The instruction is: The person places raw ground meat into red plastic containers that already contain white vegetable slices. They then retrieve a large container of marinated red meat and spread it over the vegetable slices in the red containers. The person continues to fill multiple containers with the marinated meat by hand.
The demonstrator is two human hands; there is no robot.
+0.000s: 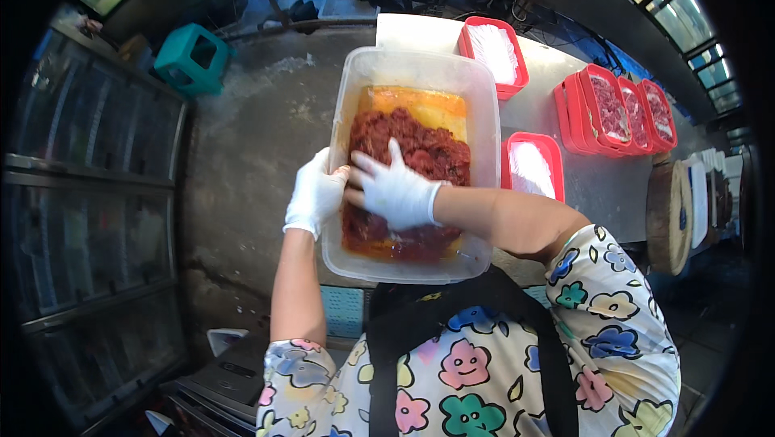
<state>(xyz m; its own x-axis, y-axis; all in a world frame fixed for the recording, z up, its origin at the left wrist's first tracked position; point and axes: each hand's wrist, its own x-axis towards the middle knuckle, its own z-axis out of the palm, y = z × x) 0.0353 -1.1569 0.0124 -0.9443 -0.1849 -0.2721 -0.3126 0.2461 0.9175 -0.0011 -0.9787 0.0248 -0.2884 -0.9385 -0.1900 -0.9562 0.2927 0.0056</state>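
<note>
A translucent plastic tub [418, 65] stands before me, holding dark red meat [396, 125] in orange-red liquid. My left hand [316, 192], in a white glove, grips the tub's left wall, with fingers over the rim. Also gloved in white, my right hand [396, 192] is inside the tub on top of the meat, its fingers spread and pointing left. The right hand is slightly blurred, and its palm side is hidden. The meat lies on both the far and near sides of that hand.
On the metal table [527, 113] at right stand red trays with white liners [493, 52] and red trays of raw meat [605, 107]. A round wooden chopping block [666, 219] is farther right. A green plastic stool [191, 59] and glass-door cabinets [97, 170] are at left.
</note>
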